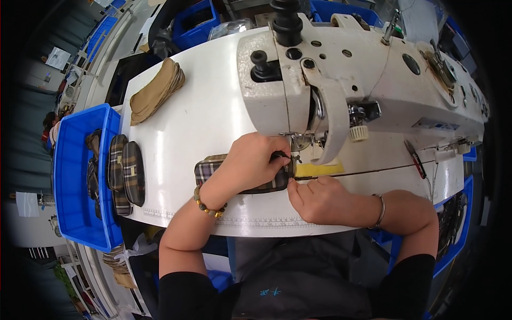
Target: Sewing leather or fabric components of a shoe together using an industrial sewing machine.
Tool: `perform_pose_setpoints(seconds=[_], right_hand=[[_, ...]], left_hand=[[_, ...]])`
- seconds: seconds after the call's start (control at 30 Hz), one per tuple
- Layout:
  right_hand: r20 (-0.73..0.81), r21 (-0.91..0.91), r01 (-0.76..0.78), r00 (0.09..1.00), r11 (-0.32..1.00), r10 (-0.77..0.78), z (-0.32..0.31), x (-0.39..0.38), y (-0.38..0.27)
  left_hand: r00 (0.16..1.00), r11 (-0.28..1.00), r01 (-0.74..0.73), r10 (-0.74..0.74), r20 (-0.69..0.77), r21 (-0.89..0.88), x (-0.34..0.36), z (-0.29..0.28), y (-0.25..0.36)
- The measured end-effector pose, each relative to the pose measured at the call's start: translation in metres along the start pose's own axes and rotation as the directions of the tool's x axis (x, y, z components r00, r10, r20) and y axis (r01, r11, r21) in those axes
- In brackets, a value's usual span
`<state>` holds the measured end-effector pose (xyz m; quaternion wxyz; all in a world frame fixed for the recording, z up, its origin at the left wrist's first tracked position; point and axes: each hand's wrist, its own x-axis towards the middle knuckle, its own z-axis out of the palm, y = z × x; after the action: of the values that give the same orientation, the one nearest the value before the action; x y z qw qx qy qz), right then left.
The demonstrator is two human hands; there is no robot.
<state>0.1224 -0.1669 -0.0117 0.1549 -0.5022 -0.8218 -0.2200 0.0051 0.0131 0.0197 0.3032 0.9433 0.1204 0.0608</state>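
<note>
A plaid fabric pouch point(205, 169) with dark edging lies on the white sewing table, in front of the sewing machine's presser foot point(302, 142). My left hand point(250, 162) rests over it and covers much of its top. Thumb and fingers pinch a small dark piece at the pouch's right end. At that end's near corner, the thumb and curled forefinger of my right hand point(328, 201) press on the pouch edge. The rest of the right fingers are folded in. What lies under the fingertips is partly hidden.
The white sewing machine point(341, 64) takes up the far right. Red-handled thread snips point(415, 159) and a yellow strip point(319, 169) lie under its arm. At left are brown fabric pieces point(157, 90), finished plaid pouches point(133, 173) and a blue bin point(80, 120).
</note>
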Motion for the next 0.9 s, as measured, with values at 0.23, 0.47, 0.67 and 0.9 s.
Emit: perform_pose_setpoints(seconds=[0.23,0.47,0.67,0.9], right_hand=[[0.03,-0.035,-0.019,0.999,0.999,0.02,-0.001,-0.002,-0.004],[-0.029,-0.013,-0.013,0.999,1.0,0.013,0.003,-0.001,-0.004],[-0.024,-0.004,-0.051,0.998,0.999,0.051,0.001,0.0,-0.001],[-0.012,-0.007,-0.089,0.996,0.996,0.089,0.0,0.001,0.001]], left_hand=[[1.0,1.0,-0.018,0.019,-0.014,0.01,-0.002,0.002,0.0],[0.998,0.996,-0.057,0.059,-0.027,0.073,-0.005,-0.002,0.005],[0.99,0.992,-0.066,0.079,-0.12,0.107,-0.005,0.003,0.006],[0.988,0.99,0.005,0.017,-0.154,0.142,-0.002,0.008,0.006]])
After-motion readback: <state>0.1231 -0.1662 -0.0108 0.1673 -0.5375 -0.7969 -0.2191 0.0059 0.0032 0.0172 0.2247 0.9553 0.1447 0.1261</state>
